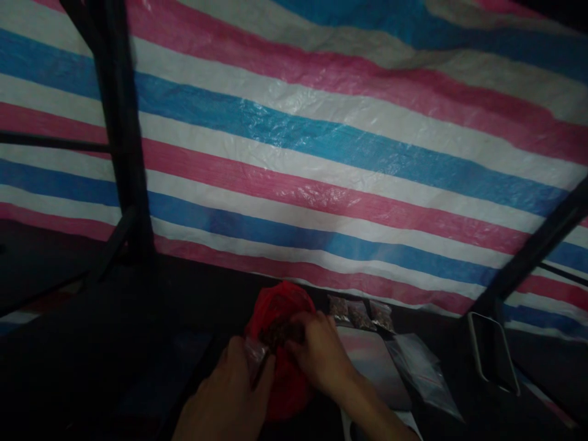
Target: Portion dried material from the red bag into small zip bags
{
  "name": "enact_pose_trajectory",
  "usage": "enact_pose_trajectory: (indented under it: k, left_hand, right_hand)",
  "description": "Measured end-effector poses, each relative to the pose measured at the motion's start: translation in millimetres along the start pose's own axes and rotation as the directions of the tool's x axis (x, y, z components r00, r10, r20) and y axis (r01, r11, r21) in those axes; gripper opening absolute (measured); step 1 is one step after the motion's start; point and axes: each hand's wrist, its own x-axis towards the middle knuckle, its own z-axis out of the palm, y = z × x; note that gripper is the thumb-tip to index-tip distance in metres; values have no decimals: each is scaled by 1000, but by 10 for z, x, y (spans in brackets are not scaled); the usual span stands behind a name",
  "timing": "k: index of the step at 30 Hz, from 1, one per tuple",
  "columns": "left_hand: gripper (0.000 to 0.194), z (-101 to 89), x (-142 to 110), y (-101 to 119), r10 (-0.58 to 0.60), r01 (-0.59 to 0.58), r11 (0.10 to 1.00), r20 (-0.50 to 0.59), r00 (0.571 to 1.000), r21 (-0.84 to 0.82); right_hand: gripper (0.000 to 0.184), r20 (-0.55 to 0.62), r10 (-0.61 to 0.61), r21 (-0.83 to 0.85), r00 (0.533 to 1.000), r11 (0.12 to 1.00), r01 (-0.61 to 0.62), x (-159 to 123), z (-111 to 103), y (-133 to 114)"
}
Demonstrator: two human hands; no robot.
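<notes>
L hand [225, 392], 7 o'clock of red bag [290, 392]: clamped on clear bag [256, 355]. R hand [321, 349], 3 o'clock: fingertips in red bag at dark bits [278, 332]; can't tell if closed. Flat bags [425, 370], phone [493, 353]: 3 o'clock. 3 filled pkts [359, 315]: 2 o'clock. Striped sheet [294, 184]: 12.

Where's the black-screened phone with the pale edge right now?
In the head view, the black-screened phone with the pale edge lies at the lower right, just right of the clear plastic bags.
</notes>
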Motion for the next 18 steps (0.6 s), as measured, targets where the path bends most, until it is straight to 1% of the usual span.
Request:
enact_pose_trajectory:
  k: [2, 3, 5, 6, 8, 10, 11, 13, 14, 16, 18]
  left_hand:
    - [20, 71, 8, -31, 9, -10, 1000, 67, 998, 11]
    - [18, 90, 22, -51, 12, -11, 1000, 79, 997, -19]
    - [15, 99, 63, -102, 25, -14, 992, 87, 996, -124]
    - [13, 96, 86, -129, 40, -24, 982, 79, 996, -190]
    - [11, 95, 120, -169, 51, -36, 947, 38, 998, -319]
    - [11, 112, 135, -176, 46, -56, 898, -33, 998, -437]
    - [12, 128, 137, -165, 36, -62, 867, -63, 997, -494]
    - [15, 165, 139, -120, 9, -76, 779, -110, 994, -622]
    - [17, 183, 143, -89, -9, -80, 730, -126, 992, -678]
    - [21, 206, 162, -27, -46, -83, 651, -149, 988, -755]
    - [25, 208, 192, 23, -87, -84, 619, -175, 981, -781]
  right_hand:
    - [38, 42, -84, 2, 996, 996, 84, -24, -9, -3]
    - [41, 76, -142, 0, 987, 990, 142, -56, -36, -2]
    - [46, 155, -241, -10, 958, 969, 245, -140, -128, 2]
    - [50, 196, -272, -9, 942, 960, 279, -184, -187, 6]
    - [55, 276, -289, 18, 917, 955, 295, -255, -311, 12]
    - [49, 348, -256, 66, 902, 966, 249, -284, -408, 15]
    - [44, 361, -230, 78, 904, 973, 216, -279, -435, 15]
    - [36, 328, -167, 65, 930, 986, 154, -233, -431, 19]
    - [37, 292, -143, 53, 946, 990, 133, -198, -401, 24]
    - [43, 222, -128, 52, 967, 992, 119, -118, -300, 42]
    - [48, 185, -144, 94, 972, 987, 129, -47, -179, 68]
